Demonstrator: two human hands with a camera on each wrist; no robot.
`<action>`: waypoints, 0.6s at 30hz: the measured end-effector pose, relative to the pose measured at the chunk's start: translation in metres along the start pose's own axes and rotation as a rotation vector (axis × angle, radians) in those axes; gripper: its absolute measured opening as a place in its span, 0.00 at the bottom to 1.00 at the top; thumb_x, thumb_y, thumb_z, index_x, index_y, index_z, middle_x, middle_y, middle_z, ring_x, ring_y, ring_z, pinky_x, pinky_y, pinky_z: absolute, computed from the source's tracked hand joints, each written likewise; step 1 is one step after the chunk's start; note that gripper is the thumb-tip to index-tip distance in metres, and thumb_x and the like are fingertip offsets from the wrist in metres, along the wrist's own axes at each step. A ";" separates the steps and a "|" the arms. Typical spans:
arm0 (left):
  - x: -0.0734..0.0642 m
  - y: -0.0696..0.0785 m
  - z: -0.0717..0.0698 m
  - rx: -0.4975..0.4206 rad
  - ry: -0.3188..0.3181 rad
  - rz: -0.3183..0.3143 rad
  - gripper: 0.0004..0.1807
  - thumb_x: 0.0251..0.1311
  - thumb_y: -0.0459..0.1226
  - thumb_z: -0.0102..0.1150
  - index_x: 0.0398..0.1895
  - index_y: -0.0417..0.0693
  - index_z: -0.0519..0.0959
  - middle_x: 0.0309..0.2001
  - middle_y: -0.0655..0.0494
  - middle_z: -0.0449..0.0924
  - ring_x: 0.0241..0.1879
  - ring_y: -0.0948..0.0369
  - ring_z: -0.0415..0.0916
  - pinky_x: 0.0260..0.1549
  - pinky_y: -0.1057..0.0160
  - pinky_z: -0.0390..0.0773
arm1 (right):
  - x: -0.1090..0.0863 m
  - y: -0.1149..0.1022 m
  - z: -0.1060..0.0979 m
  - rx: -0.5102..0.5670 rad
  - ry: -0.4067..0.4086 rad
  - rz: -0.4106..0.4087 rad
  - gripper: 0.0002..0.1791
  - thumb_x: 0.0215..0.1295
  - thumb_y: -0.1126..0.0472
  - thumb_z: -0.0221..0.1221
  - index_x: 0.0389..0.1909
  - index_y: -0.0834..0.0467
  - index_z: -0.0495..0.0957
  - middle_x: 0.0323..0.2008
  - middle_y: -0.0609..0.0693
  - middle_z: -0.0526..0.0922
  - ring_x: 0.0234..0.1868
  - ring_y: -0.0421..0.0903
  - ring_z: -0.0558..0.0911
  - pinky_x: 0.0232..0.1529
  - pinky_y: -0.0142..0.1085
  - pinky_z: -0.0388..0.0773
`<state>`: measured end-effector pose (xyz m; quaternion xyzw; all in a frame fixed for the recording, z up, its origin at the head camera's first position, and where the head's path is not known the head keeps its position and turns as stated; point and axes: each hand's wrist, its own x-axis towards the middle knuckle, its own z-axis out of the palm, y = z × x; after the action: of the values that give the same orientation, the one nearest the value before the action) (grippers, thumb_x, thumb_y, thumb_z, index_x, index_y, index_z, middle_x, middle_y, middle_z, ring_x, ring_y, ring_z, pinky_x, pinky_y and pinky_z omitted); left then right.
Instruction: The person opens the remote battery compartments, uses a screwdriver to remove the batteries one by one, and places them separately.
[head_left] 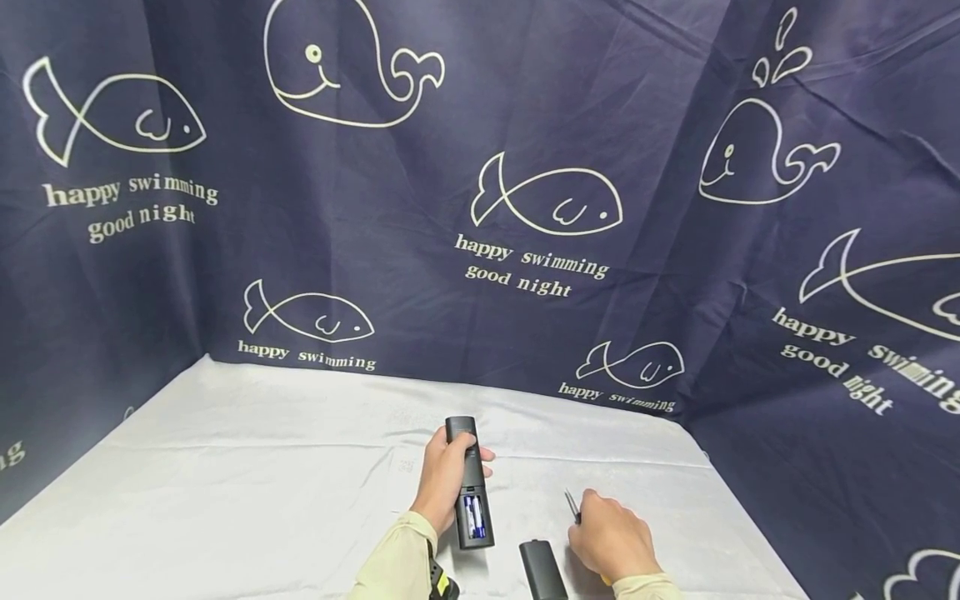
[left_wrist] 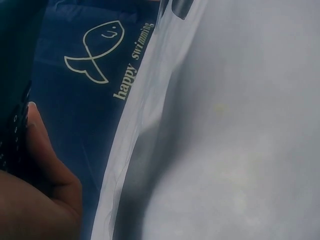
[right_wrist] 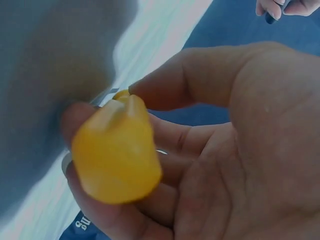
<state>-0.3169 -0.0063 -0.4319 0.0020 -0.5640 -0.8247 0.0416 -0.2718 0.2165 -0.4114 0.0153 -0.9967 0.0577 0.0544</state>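
My left hand (head_left: 444, 477) grips a black remote control (head_left: 471, 471), thumb across its upper back. The remote's battery compartment lies open at the lower end, with batteries (head_left: 474, 517) in blue and silver wrappers inside. In the left wrist view the button side of the remote (left_wrist: 17, 125) shows dimly at the left edge. My right hand (head_left: 611, 533) holds a tool with a yellow handle (right_wrist: 117, 155); its thin metal tip (head_left: 572, 503) sticks out past the fingers, and the exact kind is hidden. Between the hands a black battery cover (head_left: 542, 568) lies on the table, partly cut off by the frame.
A white cloth (head_left: 262, 467) with creases covers the table. Dark blue curtains (head_left: 420, 208) printed with fish, whales and lettering enclose the back and both sides.
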 end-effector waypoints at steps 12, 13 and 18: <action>-0.001 0.001 0.000 0.023 0.010 -0.004 0.18 0.65 0.37 0.50 0.54 0.36 0.69 0.31 0.45 0.85 0.25 0.54 0.83 0.24 0.60 0.80 | -0.001 -0.001 -0.001 0.040 0.032 -0.027 0.16 0.49 0.60 0.65 0.35 0.64 0.74 0.29 0.59 0.82 0.31 0.60 0.82 0.32 0.55 0.76; -0.001 0.001 0.000 0.023 0.009 -0.004 0.18 0.65 0.37 0.50 0.54 0.36 0.69 0.31 0.45 0.85 0.25 0.54 0.83 0.24 0.60 0.80 | -0.001 -0.001 -0.001 0.049 0.032 -0.024 0.15 0.49 0.59 0.65 0.35 0.63 0.74 0.29 0.58 0.82 0.30 0.59 0.82 0.32 0.55 0.76; 0.000 0.000 0.000 0.027 0.009 0.000 0.18 0.65 0.37 0.50 0.54 0.36 0.69 0.31 0.45 0.85 0.25 0.54 0.83 0.23 0.60 0.79 | 0.000 -0.002 -0.002 0.129 0.023 -0.004 0.12 0.53 0.58 0.63 0.35 0.59 0.73 0.28 0.53 0.80 0.30 0.54 0.80 0.32 0.53 0.75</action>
<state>-0.3164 -0.0061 -0.4318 0.0064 -0.5747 -0.8171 0.0442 -0.2719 0.2144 -0.4093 0.0199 -0.9902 0.1220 0.0647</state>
